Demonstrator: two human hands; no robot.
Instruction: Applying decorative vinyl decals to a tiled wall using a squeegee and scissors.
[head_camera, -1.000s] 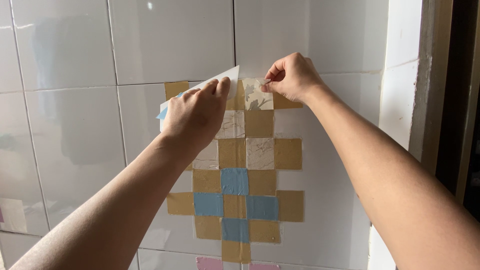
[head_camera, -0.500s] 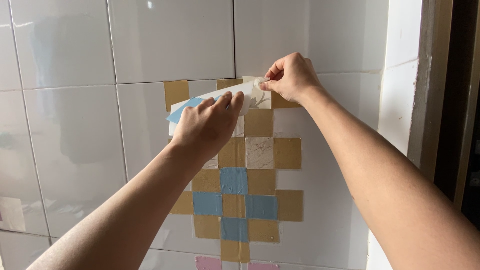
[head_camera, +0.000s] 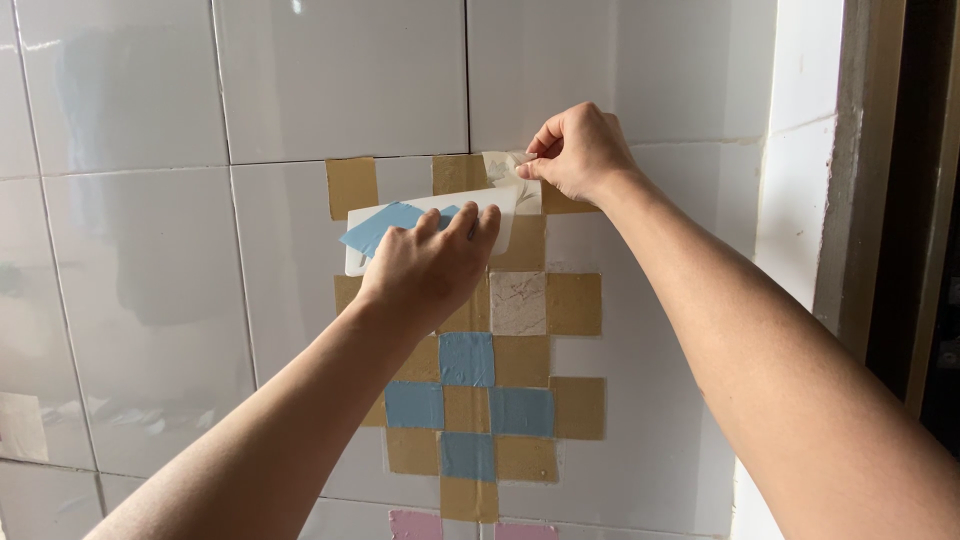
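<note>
With our right hand (head_camera: 578, 150) pinching the sticker's (head_camera: 505, 168) top corner against the white wall tile (head_camera: 340, 80), we best keep our flattened left hand (head_camera: 430, 265) pressing the white scraper card (head_camera: 430, 215) firmly across it, working steadily outward.

White wall tiles (head_camera: 340, 80) carry tan squares (head_camera: 574, 304), blue squares (head_camera: 467, 359), pink patches (head_camera: 415, 524).

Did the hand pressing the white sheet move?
Yes. The left hand slid down the white tiled wall, lower against the tan square stickers.
</note>
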